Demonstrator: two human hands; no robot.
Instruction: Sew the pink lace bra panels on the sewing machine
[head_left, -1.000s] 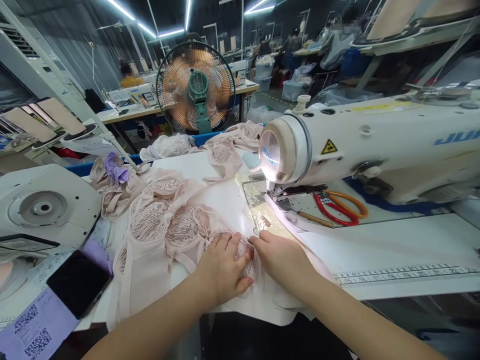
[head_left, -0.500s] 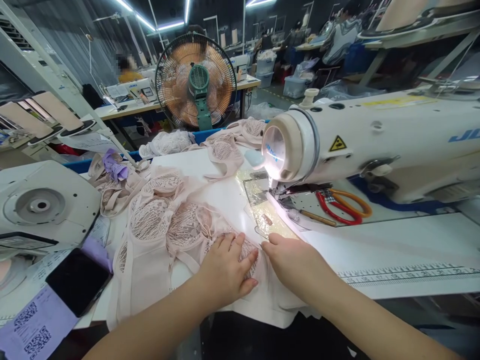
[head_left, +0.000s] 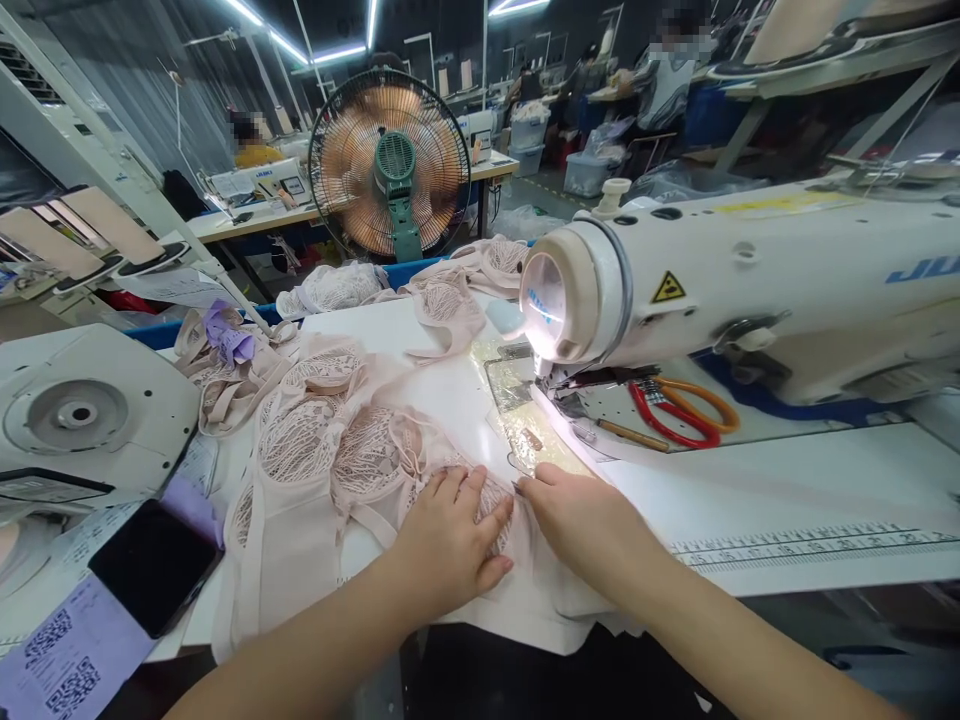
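Observation:
My left hand (head_left: 448, 535) lies flat, fingers stretched out, on a pale pink lace garment (head_left: 330, 450) spread over the white sewing table (head_left: 750, 490). My right hand (head_left: 581, 520) rests beside it on the same fabric, its fingers curled and pinching the garment's edge near the left fingertips. Both hands sit a short way in front of the needle area (head_left: 547, 385) of a white sewing machine (head_left: 750, 280), lit by its lamp.
Red and orange scissors (head_left: 679, 410) lie under the machine arm. A black phone (head_left: 154, 565) and QR-code papers (head_left: 56, 655) are at the left, by a white round device (head_left: 82, 415). More lace pieces (head_left: 442, 295), a fan (head_left: 390, 165) and other workers are behind.
Both hands stay on the lace garment with only slight shifts. The view has tilted a little.

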